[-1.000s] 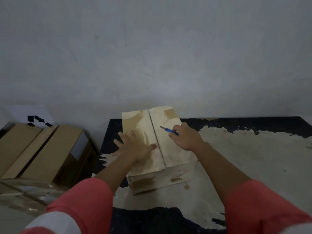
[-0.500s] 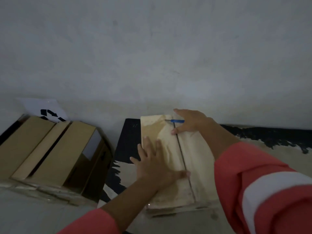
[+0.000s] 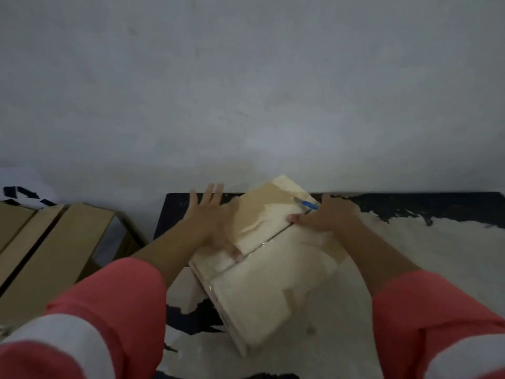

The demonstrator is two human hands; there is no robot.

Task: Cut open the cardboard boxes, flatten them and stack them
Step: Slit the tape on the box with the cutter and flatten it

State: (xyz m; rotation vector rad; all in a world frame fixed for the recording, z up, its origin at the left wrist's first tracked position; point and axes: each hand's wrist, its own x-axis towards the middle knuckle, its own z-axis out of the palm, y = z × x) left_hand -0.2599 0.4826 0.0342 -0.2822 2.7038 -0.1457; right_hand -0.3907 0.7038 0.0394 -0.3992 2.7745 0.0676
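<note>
1. Pale cardboard box (image 3: 267, 269) askew on the left part of the table (image 3: 410, 255), 2 flaps meeting at a seam.
2. Left hand (image 3: 213, 222) flat on left flap, fingers spread.
3. Right hand (image 3: 328, 217) curled round blue cutter (image 3: 308, 204) at seam's far end.
4. Brown boxes (image 3: 54, 255) beside table, left.

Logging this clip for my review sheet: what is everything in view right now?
cardboard box: one, pale cream with brown tape, middle of the table
cutter: one, blue handle, at the box's far end
brown boxes: two or more, brown, left of the table
table: one, black with whitish patches, against the wall
recycling-symbol sheet: one, white with black arrows, far left
wall: one, grey, behind
left hand: one, flat on the box's left side
right hand: one, grips the cutter
sleeves: two, coral with white bands, bottom corners
</note>
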